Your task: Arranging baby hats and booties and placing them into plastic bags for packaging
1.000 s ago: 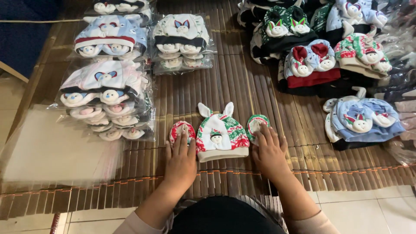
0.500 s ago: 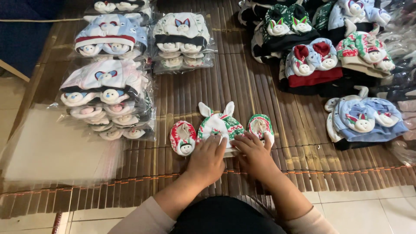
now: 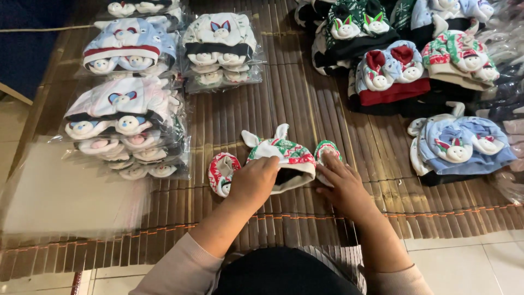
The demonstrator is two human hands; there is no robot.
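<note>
A small knitted hat (image 3: 284, 155) with two white ears and a red, green and white pattern lies at the middle of the slatted bamboo mat (image 3: 305, 104). The left hand (image 3: 256, 180) covers the hat's near left edge, fingers curled on its brim. The right hand (image 3: 341, 186) rests just right of the hat, fingers narrow and touching a matching bootie (image 3: 326, 150). A second bootie (image 3: 222, 172) lies just left of the hat. Left of and beyond the hat, clear plastic bags (image 3: 128, 128) hold stacked hat and bootie sets. Right of the hat sit loose piles of unbagged sets (image 3: 458, 145). Bare mat surrounds the hat; the mat's near edge meets pale floor tiles (image 3: 469, 262) behind the hands.
</note>
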